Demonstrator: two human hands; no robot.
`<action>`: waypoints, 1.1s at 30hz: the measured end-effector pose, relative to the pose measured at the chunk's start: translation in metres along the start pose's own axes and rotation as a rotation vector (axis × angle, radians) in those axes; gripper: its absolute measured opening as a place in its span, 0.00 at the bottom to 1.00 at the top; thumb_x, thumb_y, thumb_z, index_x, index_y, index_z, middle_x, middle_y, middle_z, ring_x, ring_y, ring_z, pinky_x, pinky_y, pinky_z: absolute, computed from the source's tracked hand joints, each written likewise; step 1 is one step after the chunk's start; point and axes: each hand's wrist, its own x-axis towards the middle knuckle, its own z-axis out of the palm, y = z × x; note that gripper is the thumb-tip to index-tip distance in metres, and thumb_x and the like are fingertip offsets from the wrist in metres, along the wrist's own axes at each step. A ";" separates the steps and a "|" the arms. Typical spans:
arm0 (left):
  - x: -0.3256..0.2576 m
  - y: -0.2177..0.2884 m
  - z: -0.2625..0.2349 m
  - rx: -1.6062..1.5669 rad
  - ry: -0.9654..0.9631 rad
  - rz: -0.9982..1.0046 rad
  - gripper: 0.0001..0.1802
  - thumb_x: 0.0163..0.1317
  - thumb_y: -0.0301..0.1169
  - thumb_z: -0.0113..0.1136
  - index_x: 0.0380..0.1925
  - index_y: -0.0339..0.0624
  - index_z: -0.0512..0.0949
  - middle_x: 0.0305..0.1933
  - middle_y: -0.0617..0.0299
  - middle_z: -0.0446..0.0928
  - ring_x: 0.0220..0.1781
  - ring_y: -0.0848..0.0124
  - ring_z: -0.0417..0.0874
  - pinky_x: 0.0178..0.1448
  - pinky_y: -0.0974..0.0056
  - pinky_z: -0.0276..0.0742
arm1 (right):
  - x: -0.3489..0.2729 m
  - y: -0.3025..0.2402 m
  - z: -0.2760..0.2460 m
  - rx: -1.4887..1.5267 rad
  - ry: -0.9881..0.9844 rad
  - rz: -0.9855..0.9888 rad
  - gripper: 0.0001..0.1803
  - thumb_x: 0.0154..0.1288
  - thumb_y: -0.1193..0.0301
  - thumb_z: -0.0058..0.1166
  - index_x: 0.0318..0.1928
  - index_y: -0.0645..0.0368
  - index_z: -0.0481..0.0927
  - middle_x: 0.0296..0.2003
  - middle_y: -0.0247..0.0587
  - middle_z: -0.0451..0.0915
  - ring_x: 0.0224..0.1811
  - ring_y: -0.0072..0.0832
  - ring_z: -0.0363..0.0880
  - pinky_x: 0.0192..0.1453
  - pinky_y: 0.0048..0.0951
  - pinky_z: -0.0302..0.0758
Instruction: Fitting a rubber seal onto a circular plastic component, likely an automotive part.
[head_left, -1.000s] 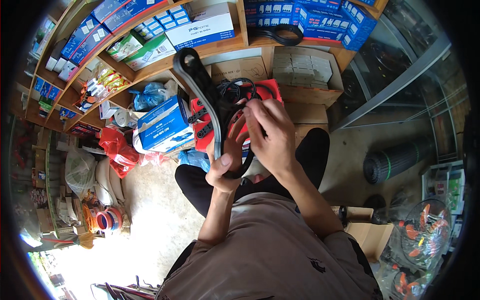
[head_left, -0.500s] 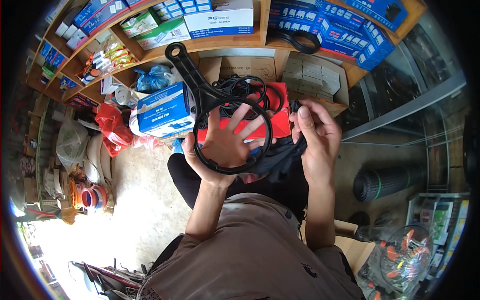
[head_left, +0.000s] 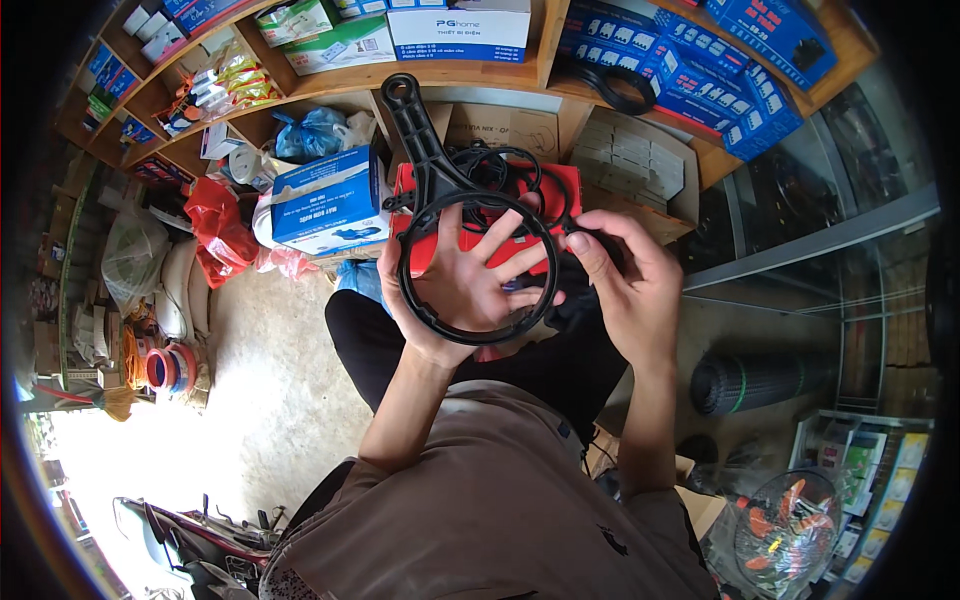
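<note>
Wrench (head_left: 455, 215), a black plastic one with a big ring end, sits over my left hand (head_left: 462, 285): the ring circles my palm and spread fingers, and the long handle sticks up and left toward the wooden shelf (head_left: 440, 75). My left hand is wide open, fingers fanned inside the ring, the ring resting near the wrist. Left of the wrench stands a blue and white box (head_left: 325, 200), and further left a red plastic bag (head_left: 215, 225) lies on the floor. Behind the wrench, just above my fingers, is a red box (head_left: 545, 190) with black cord (head_left: 500, 165) coiled on it. Right of the wrench, my right hand (head_left: 625, 285) is closed narrow, thumb and fingers pinched on the ring's right edge and on something dark beneath it; I cannot tell what that dark thing is. Further right of the wrench, an open carton (head_left: 635, 160) of small white boxes sits under the shelf, and a dark mesh roll (head_left: 750, 380) lies on the floor.
</note>
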 end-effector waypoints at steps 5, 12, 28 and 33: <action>0.003 -0.004 -0.005 0.028 0.002 0.023 0.41 0.68 0.72 0.46 0.73 0.64 0.70 0.82 0.41 0.59 0.79 0.34 0.64 0.71 0.27 0.68 | 0.012 -0.008 -0.001 -0.428 -0.057 -0.333 0.07 0.73 0.73 0.64 0.47 0.63 0.84 0.39 0.48 0.84 0.40 0.40 0.85 0.45 0.36 0.80; 0.004 -0.005 0.010 0.190 0.062 0.082 0.44 0.68 0.70 0.49 0.76 0.60 0.65 0.81 0.38 0.59 0.78 0.35 0.66 0.71 0.30 0.71 | 0.025 -0.012 -0.003 -0.484 -0.188 -0.422 0.05 0.71 0.77 0.65 0.45 0.64 0.84 0.35 0.45 0.83 0.35 0.38 0.83 0.41 0.34 0.77; 0.012 -0.005 -0.004 0.319 0.100 0.073 0.36 0.71 0.64 0.48 0.69 0.55 0.75 0.77 0.44 0.68 0.71 0.45 0.76 0.69 0.42 0.73 | 0.014 0.038 0.008 -0.569 -0.044 -0.569 0.06 0.72 0.79 0.61 0.47 0.64 0.82 0.34 0.43 0.79 0.34 0.41 0.79 0.38 0.38 0.75; 0.022 -0.005 -0.002 0.045 0.133 0.078 0.36 0.69 0.66 0.49 0.69 0.61 0.73 0.73 0.49 0.72 0.71 0.45 0.76 0.61 0.43 0.79 | -0.005 0.042 0.004 -0.582 -0.099 -0.465 0.07 0.71 0.80 0.61 0.48 0.65 0.82 0.33 0.43 0.78 0.33 0.40 0.79 0.38 0.39 0.74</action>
